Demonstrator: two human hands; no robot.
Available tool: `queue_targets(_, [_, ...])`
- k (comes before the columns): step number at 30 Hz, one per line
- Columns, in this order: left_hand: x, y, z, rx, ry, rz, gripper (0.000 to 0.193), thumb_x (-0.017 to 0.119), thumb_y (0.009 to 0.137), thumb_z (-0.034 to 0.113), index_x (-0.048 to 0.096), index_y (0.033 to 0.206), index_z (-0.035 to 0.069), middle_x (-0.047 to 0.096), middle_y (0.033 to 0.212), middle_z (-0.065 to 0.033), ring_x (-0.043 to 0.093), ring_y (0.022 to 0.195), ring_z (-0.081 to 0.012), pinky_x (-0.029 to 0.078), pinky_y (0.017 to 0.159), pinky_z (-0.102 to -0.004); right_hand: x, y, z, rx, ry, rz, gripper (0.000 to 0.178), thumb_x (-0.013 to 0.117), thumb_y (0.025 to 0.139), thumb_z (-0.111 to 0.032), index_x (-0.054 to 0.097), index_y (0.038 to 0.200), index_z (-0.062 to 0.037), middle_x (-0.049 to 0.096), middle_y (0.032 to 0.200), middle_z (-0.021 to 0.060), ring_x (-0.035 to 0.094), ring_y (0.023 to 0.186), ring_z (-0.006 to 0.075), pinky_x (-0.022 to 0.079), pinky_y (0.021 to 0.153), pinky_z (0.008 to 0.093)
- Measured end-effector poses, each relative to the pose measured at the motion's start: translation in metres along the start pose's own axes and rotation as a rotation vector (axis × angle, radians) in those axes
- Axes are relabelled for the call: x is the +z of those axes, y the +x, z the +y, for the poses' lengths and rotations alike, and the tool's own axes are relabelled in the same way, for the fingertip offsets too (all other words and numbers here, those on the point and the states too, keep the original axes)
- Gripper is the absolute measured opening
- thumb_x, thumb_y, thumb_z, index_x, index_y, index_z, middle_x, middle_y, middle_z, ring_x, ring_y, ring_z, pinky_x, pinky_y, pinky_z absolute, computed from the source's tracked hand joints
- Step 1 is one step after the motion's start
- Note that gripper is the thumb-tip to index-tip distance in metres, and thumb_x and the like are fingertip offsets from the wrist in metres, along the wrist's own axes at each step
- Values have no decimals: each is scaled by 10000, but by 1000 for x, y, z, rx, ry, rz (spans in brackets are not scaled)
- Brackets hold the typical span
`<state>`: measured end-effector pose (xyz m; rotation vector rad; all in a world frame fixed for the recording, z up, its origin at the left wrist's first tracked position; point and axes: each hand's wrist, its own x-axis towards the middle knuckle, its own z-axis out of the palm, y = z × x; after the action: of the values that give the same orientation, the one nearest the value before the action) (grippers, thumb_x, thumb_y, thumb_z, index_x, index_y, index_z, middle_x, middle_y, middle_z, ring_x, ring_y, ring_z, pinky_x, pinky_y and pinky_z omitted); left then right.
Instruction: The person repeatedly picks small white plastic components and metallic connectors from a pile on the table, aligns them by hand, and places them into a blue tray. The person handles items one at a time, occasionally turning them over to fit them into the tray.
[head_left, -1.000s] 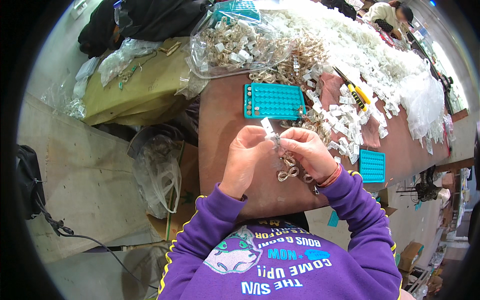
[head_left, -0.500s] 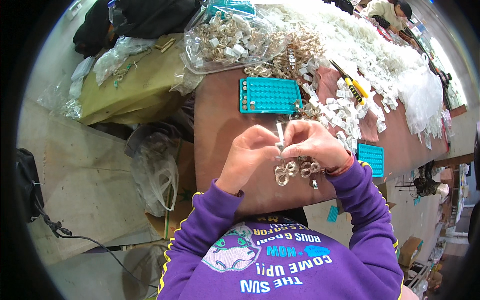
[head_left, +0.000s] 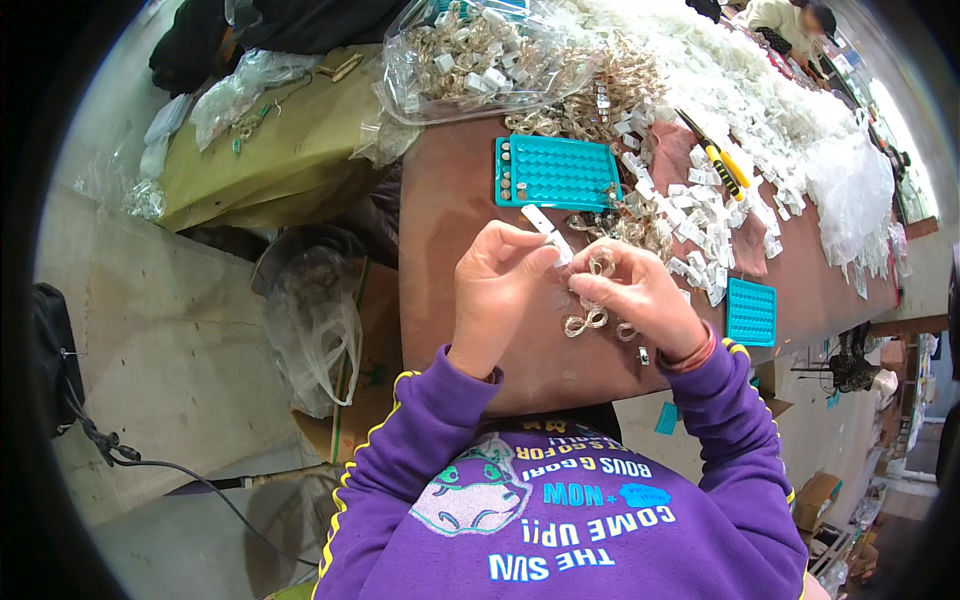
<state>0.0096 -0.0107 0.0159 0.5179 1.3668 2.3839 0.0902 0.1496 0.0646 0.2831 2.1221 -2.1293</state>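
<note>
Grey concrete floor (head_left: 160, 330) lies open at far left, crossed only by a black cable (head_left: 150, 465). A clear plastic bag (head_left: 315, 330) hangs just off the left edge of the brown surface (head_left: 440, 220); that edge strip of the surface is bare. The left hand (head_left: 495, 295) is raised over the surface, its fingers pressed together in a pinch on a small white strip (head_left: 548, 228) that sticks up and away from the person. Beyond it a teal tray (head_left: 555, 172) lies flat, a few of its cells at the left end filled. The right hand (head_left: 640, 295) meets the left, fingers curled and pinching a small metal ring piece (head_left: 601, 264); whether the strip and the piece touch cannot be told. Loose metal ring pieces (head_left: 590, 320) lie under the hands, near the front edge. Further right, white tags (head_left: 700, 225) crowd the surface, with yellow-handled pliers (head_left: 720, 165) among them. A second, smaller teal tray (head_left: 750, 312) sits close to the right edge.
</note>
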Motion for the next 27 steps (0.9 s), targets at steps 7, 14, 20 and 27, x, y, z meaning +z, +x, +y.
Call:
queue_targets(7, [1, 0, -4, 46, 83, 103, 135, 721, 851, 10, 606, 921, 17, 686, 911, -44, 647, 850, -93, 521, 750, -228, 20, -4, 8, -184, -238, 272, 126, 706, 854, -83, 681, 937, 7, 659, 766, 11, 564, 692, 20, 463, 603, 204])
queue_targets(14, [5, -3, -7, 158, 309, 113, 156, 739, 813, -7, 614, 905, 11, 697, 873, -60, 669, 825, -102, 533, 722, -247, 18, 1, -3, -501, -681, 342, 83, 702, 793, -19, 668, 864, 9, 662, 771, 76, 633, 648, 126, 491, 590, 256])
queue_targets(20, [4, -2, -8, 213, 366, 70, 157, 705, 838, -27, 588, 930, 25, 672, 888, -48, 653, 860, -100, 521, 755, -243, 14, 4, -6, -408, -639, 357, 94, 698, 775, -36, 673, 863, -11, 670, 758, 98, 618, 599, 157, 478, 548, 275])
queue_targets(27, [1, 1, -16, -39, -165, 93, 89, 626, 915, 8, 559, 959, 46, 650, 975, -43, 614, 899, -106, 502, 812, -261, 31, 9, 11, -249, -158, 287, 57, 689, 846, -45, 675, 879, 0, 628, 691, -15, 520, 605, 4, 402, 508, 195])
